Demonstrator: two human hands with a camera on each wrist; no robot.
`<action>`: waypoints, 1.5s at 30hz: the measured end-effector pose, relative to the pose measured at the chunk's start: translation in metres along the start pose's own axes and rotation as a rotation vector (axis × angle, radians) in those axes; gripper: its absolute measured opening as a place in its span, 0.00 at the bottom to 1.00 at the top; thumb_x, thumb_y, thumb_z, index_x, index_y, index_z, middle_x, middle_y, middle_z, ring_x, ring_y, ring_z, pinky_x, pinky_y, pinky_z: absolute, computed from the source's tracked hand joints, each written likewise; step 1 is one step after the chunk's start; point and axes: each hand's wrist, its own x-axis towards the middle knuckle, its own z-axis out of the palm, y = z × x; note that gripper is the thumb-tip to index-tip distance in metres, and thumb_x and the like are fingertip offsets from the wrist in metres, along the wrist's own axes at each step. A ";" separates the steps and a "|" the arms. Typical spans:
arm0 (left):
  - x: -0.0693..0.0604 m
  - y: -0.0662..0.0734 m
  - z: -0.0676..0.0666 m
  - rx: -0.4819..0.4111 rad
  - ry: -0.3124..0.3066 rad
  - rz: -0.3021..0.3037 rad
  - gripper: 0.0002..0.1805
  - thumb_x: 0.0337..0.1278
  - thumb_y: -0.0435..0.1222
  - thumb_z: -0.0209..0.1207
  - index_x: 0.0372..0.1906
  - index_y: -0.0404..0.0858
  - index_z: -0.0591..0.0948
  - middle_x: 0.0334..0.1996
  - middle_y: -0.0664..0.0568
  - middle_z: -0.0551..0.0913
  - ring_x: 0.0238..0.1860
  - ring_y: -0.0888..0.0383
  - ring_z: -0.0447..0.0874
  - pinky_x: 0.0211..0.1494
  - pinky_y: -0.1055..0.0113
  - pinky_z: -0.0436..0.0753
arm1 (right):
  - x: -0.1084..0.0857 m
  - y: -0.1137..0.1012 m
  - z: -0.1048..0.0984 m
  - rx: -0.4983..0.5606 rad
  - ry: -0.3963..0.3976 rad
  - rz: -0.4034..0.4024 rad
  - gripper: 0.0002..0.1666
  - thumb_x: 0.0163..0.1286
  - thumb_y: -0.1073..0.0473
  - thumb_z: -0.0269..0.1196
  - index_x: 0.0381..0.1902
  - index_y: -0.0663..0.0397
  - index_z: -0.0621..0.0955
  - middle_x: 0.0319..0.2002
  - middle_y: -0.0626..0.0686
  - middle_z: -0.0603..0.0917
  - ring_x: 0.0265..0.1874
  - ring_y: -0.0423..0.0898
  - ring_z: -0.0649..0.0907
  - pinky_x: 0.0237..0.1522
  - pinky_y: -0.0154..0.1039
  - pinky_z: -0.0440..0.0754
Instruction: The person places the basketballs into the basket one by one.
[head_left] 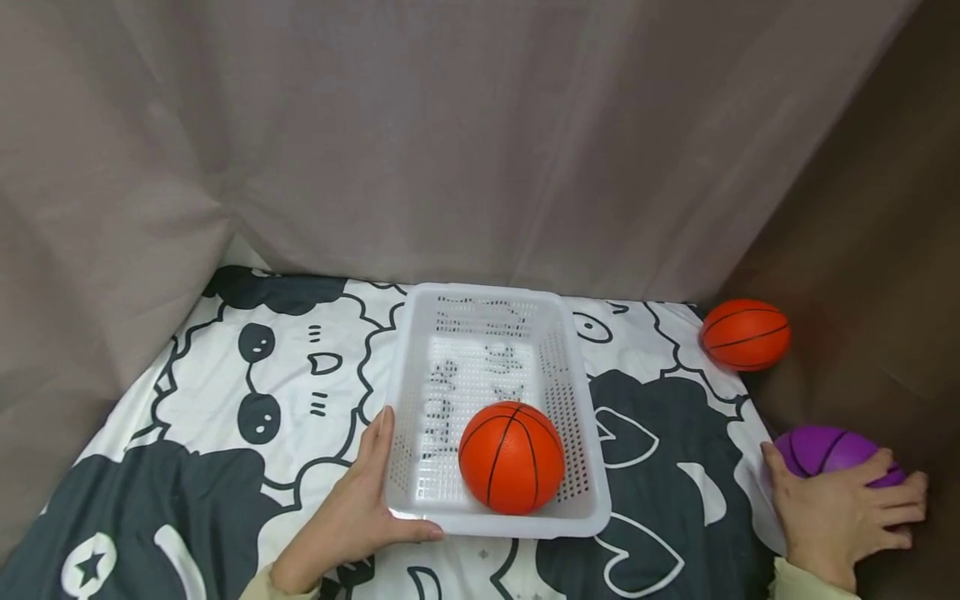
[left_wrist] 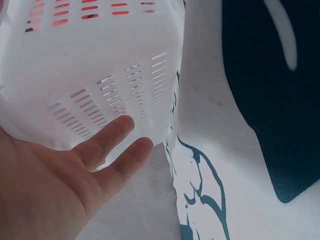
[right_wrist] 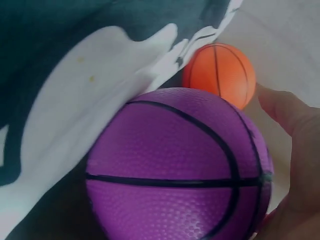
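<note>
A white perforated basket (head_left: 490,525) stands on the patterned cloth with an orange ball (head_left: 512,458) in its near right part. My left hand (head_left: 360,508) rests at the basket's near left corner, thumb along the near side. In the left wrist view two fairly straight fingers of the left hand (left_wrist: 95,170) lie by the slotted wall of the basket (left_wrist: 85,50). On the far right, my right hand (head_left: 840,508) is at the near side of a purple ball (head_left: 825,448), fingers spread. In the right wrist view the purple ball (right_wrist: 175,150) hides part of the right hand (right_wrist: 300,160).
Another orange ball (head_left: 745,335) lies at the cloth's far right edge, beyond the purple one; the right wrist view shows this orange ball (right_wrist: 219,75) too. A grey-brown curtain (head_left: 450,150) hangs behind and along both sides. The patterned cloth (head_left: 300,375) has folds at its edge.
</note>
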 end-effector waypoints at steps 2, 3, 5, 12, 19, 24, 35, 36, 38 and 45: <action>0.000 0.000 0.000 0.004 0.001 -0.001 0.84 0.11 0.74 0.71 0.78 0.53 0.34 0.77 0.53 0.37 0.62 0.48 0.68 0.61 0.50 0.72 | 0.001 0.002 0.001 -0.005 0.002 -0.001 0.71 0.55 0.32 0.64 0.75 0.68 0.38 0.72 0.70 0.30 0.68 0.74 0.36 0.57 0.77 0.38; 0.001 0.000 0.000 0.006 0.002 -0.001 0.84 0.11 0.74 0.71 0.78 0.53 0.34 0.77 0.53 0.37 0.62 0.48 0.68 0.61 0.50 0.72 | 0.002 0.002 0.002 -0.004 0.006 0.001 0.72 0.55 0.32 0.64 0.75 0.67 0.37 0.72 0.70 0.30 0.68 0.74 0.36 0.57 0.77 0.38; 0.001 0.000 0.000 0.008 0.002 0.002 0.83 0.11 0.74 0.70 0.77 0.53 0.34 0.77 0.54 0.38 0.61 0.49 0.68 0.60 0.50 0.73 | 0.003 0.004 0.002 -0.008 0.004 0.014 0.71 0.55 0.33 0.65 0.75 0.64 0.37 0.72 0.69 0.30 0.68 0.73 0.36 0.58 0.77 0.38; 0.001 -0.001 0.000 0.009 0.009 0.015 0.84 0.11 0.73 0.71 0.78 0.52 0.34 0.77 0.54 0.38 0.61 0.50 0.68 0.61 0.51 0.72 | 0.004 0.008 0.004 0.018 -0.029 0.023 0.67 0.55 0.39 0.68 0.77 0.53 0.40 0.71 0.72 0.28 0.67 0.78 0.33 0.55 0.81 0.37; 0.000 -0.001 0.001 0.000 0.013 0.018 0.83 0.11 0.73 0.71 0.78 0.51 0.35 0.77 0.53 0.38 0.62 0.49 0.68 0.61 0.51 0.72 | 0.007 0.007 0.003 -0.001 -0.053 0.004 0.68 0.54 0.39 0.68 0.77 0.53 0.40 0.71 0.74 0.30 0.66 0.79 0.36 0.54 0.82 0.39; 0.000 -0.001 0.001 -0.004 0.011 0.033 0.83 0.13 0.73 0.71 0.78 0.49 0.36 0.77 0.52 0.38 0.62 0.48 0.68 0.61 0.50 0.72 | 0.007 0.003 0.005 -0.004 -0.030 -0.027 0.67 0.53 0.43 0.70 0.77 0.55 0.43 0.70 0.77 0.33 0.65 0.80 0.38 0.54 0.81 0.39; 0.000 -0.002 0.002 -0.008 0.007 0.026 0.83 0.12 0.73 0.71 0.78 0.50 0.36 0.77 0.52 0.39 0.63 0.49 0.68 0.61 0.50 0.72 | 0.002 -0.011 0.011 0.033 -0.054 -0.018 0.66 0.54 0.39 0.69 0.77 0.55 0.44 0.70 0.76 0.35 0.66 0.76 0.38 0.56 0.78 0.41; 0.000 -0.002 0.002 -0.008 0.007 0.028 0.83 0.13 0.73 0.71 0.78 0.50 0.36 0.77 0.52 0.39 0.63 0.49 0.68 0.61 0.50 0.72 | 0.000 -0.013 0.011 0.043 -0.057 -0.020 0.66 0.53 0.39 0.69 0.77 0.55 0.44 0.70 0.75 0.36 0.66 0.75 0.39 0.56 0.78 0.42; 0.000 -0.003 0.002 -0.011 0.007 0.027 0.83 0.13 0.73 0.71 0.78 0.50 0.35 0.77 0.52 0.38 0.63 0.48 0.68 0.61 0.50 0.72 | -0.002 -0.018 0.011 0.061 -0.063 -0.031 0.67 0.53 0.37 0.70 0.77 0.54 0.44 0.70 0.74 0.37 0.66 0.74 0.39 0.56 0.77 0.43; 0.000 -0.002 0.002 -0.007 0.009 0.020 0.83 0.12 0.74 0.71 0.78 0.51 0.36 0.77 0.55 0.38 0.61 0.50 0.69 0.61 0.51 0.72 | -0.014 -0.038 0.009 0.181 -0.049 -0.096 0.67 0.48 0.35 0.73 0.78 0.44 0.50 0.70 0.66 0.43 0.67 0.65 0.44 0.56 0.73 0.48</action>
